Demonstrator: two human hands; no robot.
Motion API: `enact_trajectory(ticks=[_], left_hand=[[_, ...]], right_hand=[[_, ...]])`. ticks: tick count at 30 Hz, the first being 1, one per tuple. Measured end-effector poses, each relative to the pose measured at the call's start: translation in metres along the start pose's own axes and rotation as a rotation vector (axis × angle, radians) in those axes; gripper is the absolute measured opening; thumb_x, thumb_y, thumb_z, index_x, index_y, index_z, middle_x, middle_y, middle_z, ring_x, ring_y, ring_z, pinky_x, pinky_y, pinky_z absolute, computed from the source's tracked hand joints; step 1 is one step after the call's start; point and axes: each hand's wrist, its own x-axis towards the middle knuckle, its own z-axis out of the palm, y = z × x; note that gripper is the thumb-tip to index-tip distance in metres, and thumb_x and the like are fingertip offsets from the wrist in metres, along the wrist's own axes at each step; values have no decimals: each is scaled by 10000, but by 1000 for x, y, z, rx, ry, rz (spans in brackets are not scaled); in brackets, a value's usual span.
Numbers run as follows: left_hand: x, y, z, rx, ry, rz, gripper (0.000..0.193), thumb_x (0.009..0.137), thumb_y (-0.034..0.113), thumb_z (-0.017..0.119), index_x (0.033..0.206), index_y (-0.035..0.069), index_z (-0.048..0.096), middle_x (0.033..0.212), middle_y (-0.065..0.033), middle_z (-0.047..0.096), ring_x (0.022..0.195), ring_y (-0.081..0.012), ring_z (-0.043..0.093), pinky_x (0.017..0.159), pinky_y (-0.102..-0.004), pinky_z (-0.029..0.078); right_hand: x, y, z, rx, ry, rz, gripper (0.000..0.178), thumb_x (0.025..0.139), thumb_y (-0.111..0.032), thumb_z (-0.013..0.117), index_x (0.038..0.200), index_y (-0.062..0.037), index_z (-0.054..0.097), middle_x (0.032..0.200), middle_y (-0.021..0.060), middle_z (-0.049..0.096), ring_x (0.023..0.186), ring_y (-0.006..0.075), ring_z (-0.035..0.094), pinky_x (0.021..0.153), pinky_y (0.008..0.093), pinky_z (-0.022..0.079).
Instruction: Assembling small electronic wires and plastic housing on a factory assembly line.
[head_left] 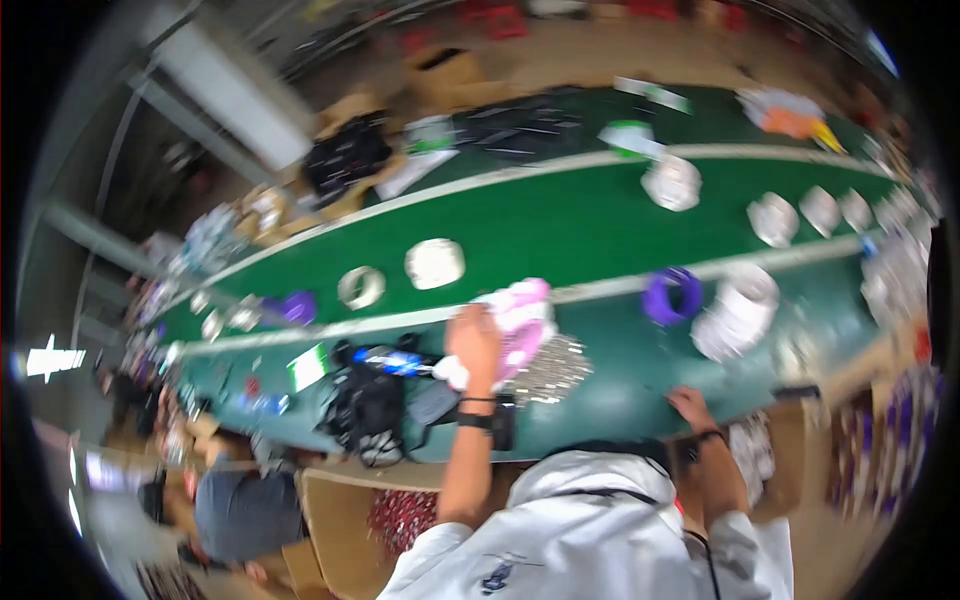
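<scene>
My left hand (474, 346) is closed on a pink-and-white cloth-like bundle (524, 318) over the near strip of the green table; motion blur hides its exact kind. Beside and partly under the bundle lies a pile of shiny silver pieces (553, 370), too blurred to name singly. My right hand (688, 407) rests at the table's near edge, fingers stretched out and nothing seen in them. Beyond it stand a purple ring-shaped roll (672, 296) and a stack of white rings (736, 312).
A black backpack (368, 405) and a bottle with a blue label (392, 361) lie left of my left hand. White rolls, including one roll (435, 263), sit on the green belt (540, 225) behind a pale rail. A cardboard box (340, 530) stands below the near edge; a person (245, 510) is at the left.
</scene>
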Motion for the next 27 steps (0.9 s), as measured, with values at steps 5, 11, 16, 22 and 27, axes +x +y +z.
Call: enact_trajectory(ticks=[5,11,16,22,27], left_hand=[[3,24,-3,-152,-12,-9,118,896,163,598,926,56,638,824,-157,646,799,-352,646,705,-478,524],[10,24,-14,-148,20,-63,104,890,133,603,860,37,628,831,-142,651,821,-337,633,716,-454,527],[10,21,-12,-129,10,-60,104,888,139,605,852,45,630,841,-132,655,827,-333,637,717,-454,532],[9,23,-13,-108,-17,-56,136,881,165,599,862,32,617,855,-130,646,835,-310,639,706,-444,540],[8,28,-8,-103,8,-36,150,885,170,597,897,21,611,861,-141,649,862,-324,648,711,-438,545]], right_hand=[[-2,23,-25,265,-61,-12,150,941,-102,645,796,-61,645,676,-46,554,600,60,474,538,239,363],[7,12,-21,87,-13,52,123,971,-122,595,907,-83,694,679,-28,596,553,58,493,490,221,387],[13,19,-22,74,-35,54,135,970,-109,572,921,-79,694,688,-16,594,548,59,486,489,215,381],[40,67,-40,-43,-106,133,251,982,-247,578,1092,-36,656,990,83,615,862,202,525,740,324,398],[2,7,-31,-85,39,215,451,1006,-331,567,1282,18,639,1284,156,649,1132,286,589,979,403,471]])
